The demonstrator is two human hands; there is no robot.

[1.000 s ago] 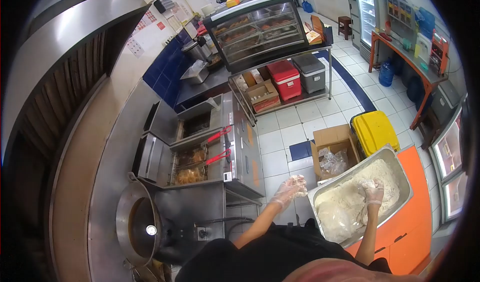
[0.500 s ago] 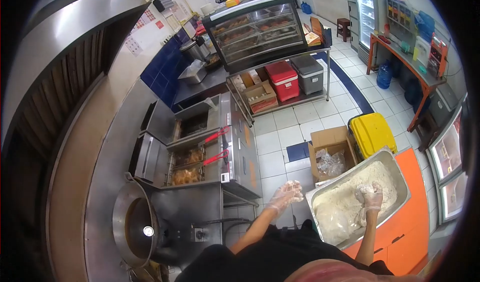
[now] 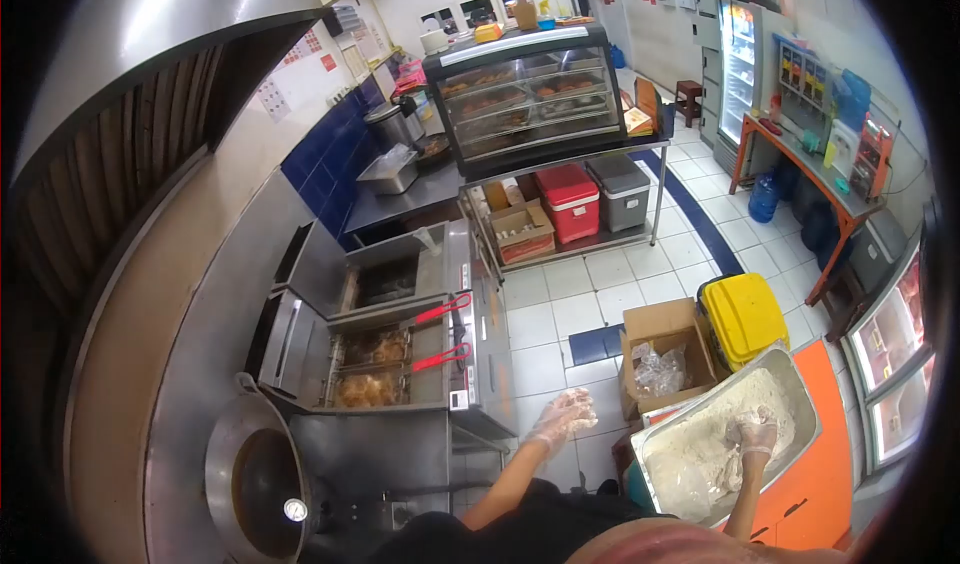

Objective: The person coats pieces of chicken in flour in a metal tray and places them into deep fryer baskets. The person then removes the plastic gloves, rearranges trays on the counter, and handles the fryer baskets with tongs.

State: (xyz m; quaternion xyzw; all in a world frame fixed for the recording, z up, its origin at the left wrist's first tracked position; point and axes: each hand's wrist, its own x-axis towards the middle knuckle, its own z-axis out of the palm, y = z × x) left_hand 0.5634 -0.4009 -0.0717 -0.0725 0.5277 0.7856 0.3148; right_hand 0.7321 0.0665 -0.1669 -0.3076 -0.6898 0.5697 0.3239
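Observation:
My left hand (image 3: 565, 419), in a clear plastic glove dusted with flour, hangs in the air left of a metal tray (image 3: 815, 434). Its fingers are loosely bent and apart, with nothing visible in them. Inside the tray lies pale flour (image 3: 700, 444), with a clear plastic bag (image 3: 680, 486) at the near left. My right hand (image 3: 757, 432), gloved too, is down at the flour in the tray's right half. Its floury fingers are curled; whatever they may grip is hidden.
Left stands a fryer with food in baskets (image 3: 368, 389) with red handles (image 3: 440, 357), beside a large oil pan (image 3: 225, 484). Beyond the tray are a cardboard box (image 3: 650, 324) and a yellow-lidded bin (image 3: 745, 314). A glass display case (image 3: 530, 94) stands farther back.
The camera view has tilted up a little, so the tray and both hands sit lower in it. My right hand stays at the flour; my left stays raised beside the tray.

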